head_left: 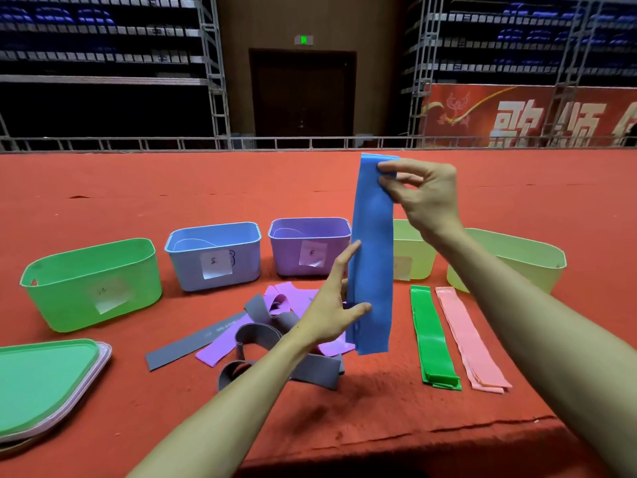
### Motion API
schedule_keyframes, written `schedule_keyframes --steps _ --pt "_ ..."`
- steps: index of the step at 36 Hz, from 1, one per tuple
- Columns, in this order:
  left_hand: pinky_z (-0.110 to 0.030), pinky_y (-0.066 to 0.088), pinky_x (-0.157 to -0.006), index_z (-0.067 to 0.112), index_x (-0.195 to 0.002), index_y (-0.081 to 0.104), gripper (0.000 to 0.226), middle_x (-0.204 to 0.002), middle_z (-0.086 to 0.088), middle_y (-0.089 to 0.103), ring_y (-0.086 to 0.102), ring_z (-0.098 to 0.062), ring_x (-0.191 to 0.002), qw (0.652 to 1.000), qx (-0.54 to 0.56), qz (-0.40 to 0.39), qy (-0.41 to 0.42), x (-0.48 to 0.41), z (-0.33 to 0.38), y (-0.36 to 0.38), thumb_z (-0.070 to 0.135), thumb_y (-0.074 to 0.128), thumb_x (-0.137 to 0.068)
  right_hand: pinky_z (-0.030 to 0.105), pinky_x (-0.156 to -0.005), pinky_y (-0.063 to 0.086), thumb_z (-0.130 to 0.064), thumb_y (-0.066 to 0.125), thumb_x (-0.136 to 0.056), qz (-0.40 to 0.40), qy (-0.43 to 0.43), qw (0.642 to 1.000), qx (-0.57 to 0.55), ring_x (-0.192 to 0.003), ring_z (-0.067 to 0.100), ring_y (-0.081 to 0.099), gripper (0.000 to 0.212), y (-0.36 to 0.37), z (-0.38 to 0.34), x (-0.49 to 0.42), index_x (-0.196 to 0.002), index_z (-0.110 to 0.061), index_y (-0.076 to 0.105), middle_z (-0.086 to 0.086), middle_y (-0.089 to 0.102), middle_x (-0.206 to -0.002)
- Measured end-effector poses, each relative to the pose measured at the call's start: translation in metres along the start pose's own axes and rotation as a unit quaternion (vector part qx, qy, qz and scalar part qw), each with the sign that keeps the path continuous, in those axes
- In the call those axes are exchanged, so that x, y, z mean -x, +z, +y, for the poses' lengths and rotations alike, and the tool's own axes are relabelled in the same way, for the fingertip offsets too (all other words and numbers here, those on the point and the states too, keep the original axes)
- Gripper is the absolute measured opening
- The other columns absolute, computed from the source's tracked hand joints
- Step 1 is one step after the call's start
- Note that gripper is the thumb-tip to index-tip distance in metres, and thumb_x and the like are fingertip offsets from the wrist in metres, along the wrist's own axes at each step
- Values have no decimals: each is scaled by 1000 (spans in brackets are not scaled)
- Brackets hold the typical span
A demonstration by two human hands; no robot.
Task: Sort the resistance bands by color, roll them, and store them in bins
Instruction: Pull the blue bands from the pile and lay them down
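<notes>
A blue resistance band (373,257) hangs upright in the air above the red table. My right hand (424,194) pinches its top end between thumb and fingers. My left hand (332,301) is beside the band's lower half, fingers straight along its left edge and thumb reaching toward its face. Below lies a tangled pile of grey bands (262,343) and purple bands (293,298). A flat stack of green bands (432,336) and a flat stack of pink bands (465,336) lie side by side on the right.
Bins stand in a row behind the bands: green (86,267), blue (213,236), purple (310,232), and two pale yellow-green ones (413,250) (524,257). Stacked lids (44,384) lie at the near left. The table's front edge (413,439) is close.
</notes>
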State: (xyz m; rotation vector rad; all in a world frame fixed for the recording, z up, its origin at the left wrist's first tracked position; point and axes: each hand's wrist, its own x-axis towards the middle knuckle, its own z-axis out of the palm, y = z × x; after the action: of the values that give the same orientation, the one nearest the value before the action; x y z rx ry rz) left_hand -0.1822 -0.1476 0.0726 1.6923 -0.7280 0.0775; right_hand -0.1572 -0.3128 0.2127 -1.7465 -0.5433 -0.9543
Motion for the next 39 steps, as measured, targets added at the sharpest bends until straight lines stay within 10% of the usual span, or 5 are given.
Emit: schedule_keyframes --steps 5,11,17,27,39 --pt "-42 52 -70 56 -143 14 98 -79 -12 60 57 -16 -74 1000 21 -1 -23 11 -19 19 -3 64 -83 33 -70 58 -4 72 -81 -8 16 1000 24 -71 1 64 23 -3 13 11 -98 -19 72 1 72 -89" --pt "-45 56 -85 57 -138 23 93 -102 -16 70 69 -27 -91 997 29 22 -72 35 -46 40 1 67 -78 19 -66 55 0 71 -80 -26 46 996 78 -64 -11 60 23 -10 35 36 -99 -12 74 -1 71 -91" --pt "-26 54 -85 42 -139 21 88 -113 39 58 66 -1 -97 995 16 -20 -95 49 -50 49 -10 63 -82 27 -71 57 0 70 -80 -24 59 991 120 -65 -12 60 23 -20 46 48 -98 -12 75 -4 70 -90" --pt "-41 52 -95 56 -138 20 97 -147 15 39 56 -16 -120 982 -57 -85 -157 52 -64 62 16 73 -68 30 -66 54 2 69 -79 -21 102 985 137 -58 -11 58 21 -27 68 64 -95 -11 76 1 71 -82" --pt "-41 49 -99 19 -151 27 96 -142 -7 49 56 -23 -120 963 -158 -101 -195 45 -94 67 5 75 -69 44 -67 58 4 69 -80 -37 176 978 105 -67 18 61 23 -30 101 88 -96 -10 75 14 72 -82"
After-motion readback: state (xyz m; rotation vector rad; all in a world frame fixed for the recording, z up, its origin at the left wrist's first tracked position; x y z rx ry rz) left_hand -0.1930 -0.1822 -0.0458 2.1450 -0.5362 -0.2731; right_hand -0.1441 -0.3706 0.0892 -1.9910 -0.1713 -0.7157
